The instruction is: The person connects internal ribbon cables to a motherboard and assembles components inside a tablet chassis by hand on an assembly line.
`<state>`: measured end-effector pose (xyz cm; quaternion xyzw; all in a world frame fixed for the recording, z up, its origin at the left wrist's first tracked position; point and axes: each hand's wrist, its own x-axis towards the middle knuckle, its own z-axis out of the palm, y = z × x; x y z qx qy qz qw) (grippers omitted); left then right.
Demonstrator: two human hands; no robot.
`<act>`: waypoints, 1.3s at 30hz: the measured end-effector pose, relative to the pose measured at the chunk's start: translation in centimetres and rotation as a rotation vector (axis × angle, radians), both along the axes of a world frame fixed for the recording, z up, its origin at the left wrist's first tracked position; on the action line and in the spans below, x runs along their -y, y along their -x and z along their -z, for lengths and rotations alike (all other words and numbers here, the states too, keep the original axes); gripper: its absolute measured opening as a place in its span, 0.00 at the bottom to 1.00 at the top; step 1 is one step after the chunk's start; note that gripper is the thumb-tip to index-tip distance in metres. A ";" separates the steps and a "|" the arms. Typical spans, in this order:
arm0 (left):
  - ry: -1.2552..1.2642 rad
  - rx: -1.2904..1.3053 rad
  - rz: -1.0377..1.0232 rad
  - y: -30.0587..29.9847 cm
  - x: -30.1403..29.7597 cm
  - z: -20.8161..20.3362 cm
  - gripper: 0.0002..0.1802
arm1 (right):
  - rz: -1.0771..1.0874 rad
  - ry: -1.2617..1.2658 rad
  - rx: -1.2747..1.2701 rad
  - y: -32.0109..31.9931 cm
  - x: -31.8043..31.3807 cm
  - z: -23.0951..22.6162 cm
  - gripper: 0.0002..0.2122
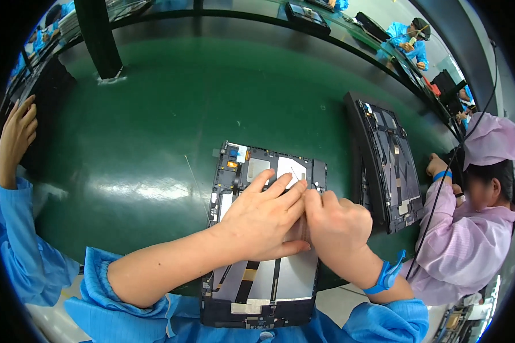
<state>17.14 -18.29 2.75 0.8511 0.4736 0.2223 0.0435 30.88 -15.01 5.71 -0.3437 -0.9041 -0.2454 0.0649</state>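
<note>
Two-handed, works on an opened tablet-like device (pixel 289 280) lying on the green table (pixel 154 114) and partly overhanging its near edge. Lays the left hand (pixel 264 218) across the device with fingers spread, grasping nothing visible. Clenches the right hand (pixel 339 222) just beside, with knuckles up and thumb side close to the left fingertips; cannot tell of anything pinched inside. Wears a blue wristband (pixel 388 275). Shares the table with another opened device (pixel 395 166), near a co-worker in pink (pixel 469 251).
</note>
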 end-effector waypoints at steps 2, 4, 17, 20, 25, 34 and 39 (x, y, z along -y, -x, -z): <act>0.003 -0.014 -0.008 0.0 0.2 0.1 0.34 | -0.003 0.084 -0.099 -1.1 -0.6 -0.2 0.05; 0.002 -0.044 -0.015 -0.2 0.3 -0.1 0.36 | 0.020 0.060 -0.136 -2.6 -0.8 -0.3 0.05; 0.046 -0.046 -0.019 -0.2 0.0 -0.2 0.36 | -0.100 0.250 -0.360 -3.6 -1.0 1.4 0.06; 0.057 -0.056 -0.014 -0.2 0.0 -0.1 0.37 | -0.158 0.223 -0.345 -3.8 -1.4 1.7 0.07; 0.117 -0.105 -0.004 -0.2 -0.1 -0.6 0.37 | -0.182 0.207 -0.334 -3.8 -1.4 1.5 0.07; 0.063 -0.089 -0.003 -0.4 -0.3 -0.2 0.37 | -0.146 0.196 -0.283 -3.3 -1.0 0.9 0.08; 0.049 -0.120 -0.007 -0.4 0.2 -0.5 0.37 | -0.086 0.202 -0.149 -2.4 -0.5 -0.3 0.08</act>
